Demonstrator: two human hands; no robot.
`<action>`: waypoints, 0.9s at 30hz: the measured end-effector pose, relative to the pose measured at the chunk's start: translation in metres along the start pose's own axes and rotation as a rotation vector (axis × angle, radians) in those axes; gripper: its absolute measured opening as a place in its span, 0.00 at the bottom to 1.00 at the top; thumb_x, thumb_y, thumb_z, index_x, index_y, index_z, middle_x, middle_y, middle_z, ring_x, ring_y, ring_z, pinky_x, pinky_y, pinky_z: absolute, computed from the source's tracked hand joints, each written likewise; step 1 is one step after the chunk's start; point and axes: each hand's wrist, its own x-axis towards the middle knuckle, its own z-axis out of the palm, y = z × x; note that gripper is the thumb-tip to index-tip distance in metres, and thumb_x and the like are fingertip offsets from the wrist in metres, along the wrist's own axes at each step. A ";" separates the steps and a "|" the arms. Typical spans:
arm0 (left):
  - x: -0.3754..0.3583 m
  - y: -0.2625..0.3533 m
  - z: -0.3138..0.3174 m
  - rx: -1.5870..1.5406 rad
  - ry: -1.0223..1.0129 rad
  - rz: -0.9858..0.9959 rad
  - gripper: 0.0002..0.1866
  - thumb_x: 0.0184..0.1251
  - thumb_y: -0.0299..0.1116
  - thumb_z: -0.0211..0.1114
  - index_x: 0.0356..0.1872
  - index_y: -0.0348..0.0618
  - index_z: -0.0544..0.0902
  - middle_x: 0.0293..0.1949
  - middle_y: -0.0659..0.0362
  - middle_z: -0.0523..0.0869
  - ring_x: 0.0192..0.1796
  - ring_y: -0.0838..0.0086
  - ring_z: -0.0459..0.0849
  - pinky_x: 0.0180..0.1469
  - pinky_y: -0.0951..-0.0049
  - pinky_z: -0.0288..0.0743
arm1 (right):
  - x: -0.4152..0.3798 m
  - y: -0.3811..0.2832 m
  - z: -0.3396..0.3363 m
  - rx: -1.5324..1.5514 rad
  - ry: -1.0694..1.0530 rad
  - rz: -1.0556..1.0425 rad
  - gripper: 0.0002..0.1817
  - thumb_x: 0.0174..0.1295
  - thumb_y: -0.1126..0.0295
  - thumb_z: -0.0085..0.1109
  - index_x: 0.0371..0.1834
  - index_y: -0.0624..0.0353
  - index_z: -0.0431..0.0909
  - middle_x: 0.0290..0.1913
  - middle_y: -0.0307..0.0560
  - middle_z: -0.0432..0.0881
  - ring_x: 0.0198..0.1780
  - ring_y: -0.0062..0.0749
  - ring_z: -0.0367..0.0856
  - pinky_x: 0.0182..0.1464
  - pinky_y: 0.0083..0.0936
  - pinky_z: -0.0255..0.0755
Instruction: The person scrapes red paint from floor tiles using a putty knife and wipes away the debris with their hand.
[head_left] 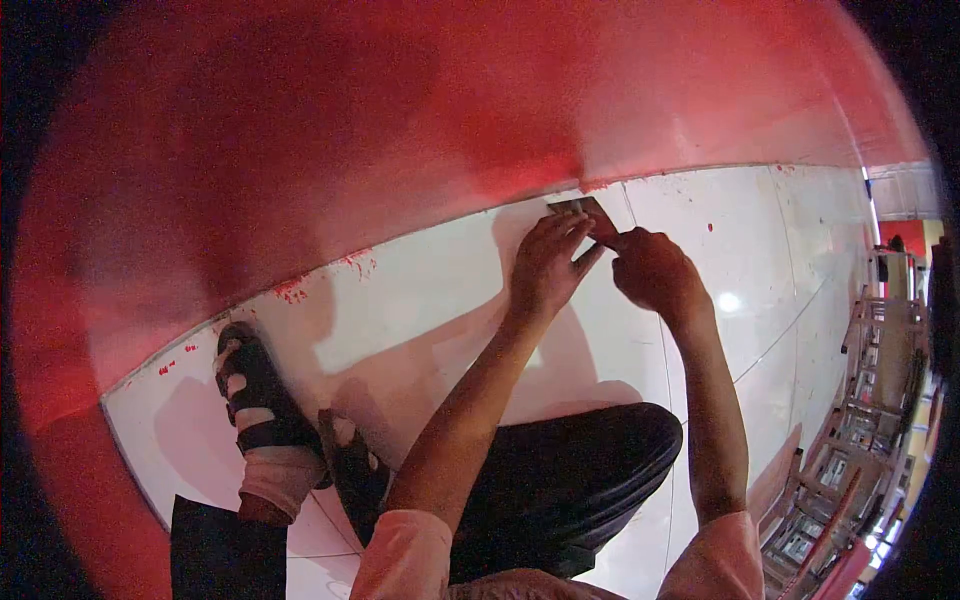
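My right hand (pixel 655 272) is closed round the handle end of a putty knife, whose flat, dark blade (pixel 602 222) points toward the foot of the red wall (pixel 420 120). My left hand (pixel 546 265) is at the blade, its fingertips on the upper face and its thumb by the lower edge. A small pale spot shows by these fingertips, too small to name. The blade lies low over the white tiled floor (pixel 440 300), close to the wall's bottom edge. The handle is mostly hidden inside my right hand.
Red paint flecks (pixel 292 291) dot the tiles along the wall, with a single red spot (pixel 711 228) farther right. My sandalled foot (pixel 255 395) and bent knee (pixel 600 450) are on the near side. Stacked wooden furniture (pixel 875 400) stands at the right.
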 end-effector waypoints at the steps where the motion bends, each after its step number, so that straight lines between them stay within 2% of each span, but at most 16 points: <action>1: -0.001 0.001 -0.002 0.003 0.005 -0.016 0.21 0.53 0.38 0.73 0.48 0.43 0.82 0.51 0.54 0.83 0.54 0.60 0.80 0.59 0.62 0.73 | 0.006 0.002 0.003 0.003 -0.005 0.034 0.18 0.55 0.71 0.49 0.49 0.53 0.80 0.42 0.62 0.83 0.45 0.53 0.83 0.51 0.46 0.77; 2: -0.003 0.001 -0.003 0.007 -0.001 -0.007 0.21 0.53 0.38 0.73 0.48 0.43 0.82 0.51 0.54 0.83 0.54 0.60 0.80 0.58 0.62 0.73 | 0.007 0.004 0.008 0.008 -0.011 0.077 0.18 0.55 0.71 0.49 0.49 0.53 0.80 0.41 0.62 0.83 0.45 0.53 0.83 0.51 0.46 0.77; 5: -0.001 -0.003 0.000 0.008 0.002 0.022 0.22 0.52 0.40 0.73 0.48 0.42 0.82 0.50 0.54 0.83 0.54 0.60 0.80 0.57 0.62 0.73 | -0.005 0.009 0.018 0.002 -0.003 -0.007 0.19 0.55 0.72 0.49 0.49 0.51 0.80 0.39 0.62 0.84 0.44 0.54 0.84 0.51 0.47 0.77; 7: -0.002 -0.003 0.000 0.013 0.012 -0.002 0.23 0.52 0.43 0.72 0.47 0.41 0.82 0.49 0.55 0.83 0.53 0.60 0.80 0.55 0.61 0.73 | -0.005 -0.005 0.005 -0.023 0.000 -0.026 0.18 0.55 0.73 0.48 0.49 0.54 0.79 0.38 0.62 0.83 0.42 0.56 0.84 0.50 0.47 0.77; 9: -0.006 -0.003 -0.003 -0.011 0.000 0.003 0.23 0.51 0.42 0.73 0.45 0.41 0.82 0.48 0.55 0.83 0.52 0.61 0.80 0.55 0.61 0.74 | -0.006 -0.011 0.006 -0.027 0.030 0.039 0.19 0.55 0.73 0.49 0.52 0.55 0.78 0.36 0.61 0.83 0.39 0.57 0.83 0.49 0.46 0.77; 10: -0.004 -0.003 -0.004 -0.022 0.003 0.010 0.22 0.50 0.42 0.73 0.45 0.41 0.82 0.47 0.55 0.84 0.51 0.61 0.80 0.54 0.61 0.74 | -0.015 -0.011 0.006 0.047 0.071 -0.018 0.15 0.55 0.73 0.49 0.45 0.59 0.79 0.38 0.60 0.83 0.40 0.57 0.83 0.48 0.46 0.78; 13: -0.002 0.000 -0.003 -0.022 0.045 -0.013 0.24 0.44 0.37 0.77 0.45 0.42 0.82 0.47 0.54 0.84 0.51 0.58 0.81 0.55 0.62 0.74 | -0.005 0.000 0.004 -0.022 0.026 -0.079 0.16 0.56 0.73 0.48 0.46 0.58 0.80 0.39 0.61 0.83 0.40 0.57 0.83 0.48 0.46 0.78; 14: -0.001 -0.003 -0.002 -0.039 0.078 -0.019 0.24 0.43 0.37 0.78 0.44 0.42 0.82 0.47 0.53 0.84 0.51 0.58 0.81 0.55 0.61 0.74 | 0.001 -0.003 0.014 -0.030 0.028 0.030 0.17 0.55 0.73 0.49 0.48 0.59 0.79 0.38 0.61 0.83 0.40 0.57 0.83 0.48 0.47 0.78; 17: -0.005 -0.005 -0.001 -0.047 -0.005 0.007 0.24 0.42 0.36 0.78 0.43 0.42 0.82 0.47 0.53 0.84 0.50 0.58 0.81 0.55 0.61 0.74 | -0.012 0.004 0.020 -0.010 0.060 -0.081 0.18 0.55 0.73 0.49 0.50 0.57 0.78 0.38 0.62 0.83 0.40 0.57 0.83 0.48 0.48 0.77; 21: -0.003 -0.004 -0.001 -0.057 0.040 -0.058 0.23 0.40 0.35 0.78 0.42 0.43 0.82 0.45 0.54 0.84 0.49 0.58 0.81 0.54 0.60 0.74 | -0.004 -0.005 0.018 -0.018 -0.043 0.065 0.13 0.53 0.71 0.51 0.41 0.63 0.78 0.41 0.62 0.82 0.45 0.55 0.83 0.51 0.47 0.77; 22: -0.003 -0.004 -0.003 -0.034 -0.021 -0.004 0.24 0.40 0.35 0.78 0.43 0.42 0.82 0.44 0.54 0.83 0.50 0.57 0.80 0.54 0.60 0.74 | -0.015 -0.007 0.013 0.019 0.024 -0.010 0.13 0.54 0.71 0.50 0.41 0.63 0.78 0.39 0.64 0.82 0.44 0.55 0.83 0.49 0.47 0.78; 25: -0.003 -0.003 0.000 -0.067 0.011 -0.023 0.24 0.41 0.35 0.78 0.43 0.42 0.82 0.46 0.53 0.83 0.51 0.57 0.80 0.56 0.60 0.73 | -0.007 -0.002 0.005 -0.018 0.007 -0.062 0.13 0.55 0.70 0.50 0.41 0.64 0.78 0.38 0.65 0.82 0.42 0.56 0.83 0.48 0.47 0.78; 26: -0.004 -0.005 0.003 -0.047 0.073 -0.024 0.23 0.42 0.35 0.77 0.43 0.43 0.82 0.48 0.53 0.83 0.52 0.56 0.80 0.57 0.60 0.73 | 0.000 -0.002 0.017 -0.032 -0.015 0.056 0.13 0.55 0.70 0.51 0.41 0.63 0.78 0.37 0.63 0.83 0.42 0.56 0.84 0.47 0.46 0.79; 27: -0.005 -0.005 0.003 -0.058 0.034 -0.003 0.23 0.43 0.36 0.77 0.43 0.43 0.82 0.49 0.53 0.83 0.52 0.57 0.80 0.58 0.60 0.73 | -0.004 0.000 0.019 -0.023 -0.010 0.035 0.13 0.55 0.70 0.51 0.41 0.63 0.79 0.37 0.63 0.83 0.42 0.56 0.84 0.47 0.46 0.79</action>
